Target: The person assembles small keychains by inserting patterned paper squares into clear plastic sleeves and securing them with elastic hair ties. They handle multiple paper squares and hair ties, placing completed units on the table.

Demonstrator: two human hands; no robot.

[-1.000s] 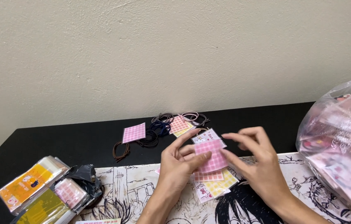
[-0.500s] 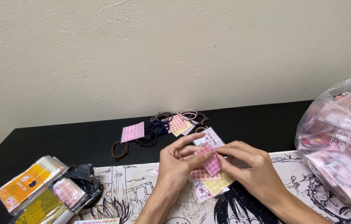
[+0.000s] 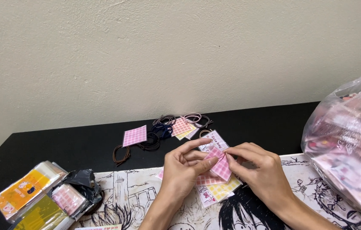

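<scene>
Pink checked card (image 3: 221,167) sat pinched between both hands, just above a small heap of like cards (image 3: 218,189) (pink, yellow, one white with a cartoon figure) on the black-and-white comic-print mat (image 3: 146,187). Left hand (image 3: 184,170): thumb under the card's left edge, index finger arched over its top; fingers grasping the card. Right hand (image 3: 259,172): fingers (image 3: 236,154) closed on the card's upper right edge, also grasping it. The two hands nearly met over the card.

Mat lay on the black desk (image 3: 61,145), near edge. Behind the hands, towards the cream wall (image 3: 180,55): a lone pink checked card (image 3: 134,136) flat on the desk, a brown hair tie (image 3: 120,155) just left of it, and a tangle of dark and pale hair ties (image 3: 167,124) with more pink and yellow cards (image 3: 183,127) lying among them.

Left of frame: stack of clear-wrapped packets (image 3: 29,194), orange and olive, beside a crumpled black bag (image 3: 82,181). Right of frame: large clear plastic bag (image 3: 351,149) filled with pink packets, resting on desk and mat.
</scene>
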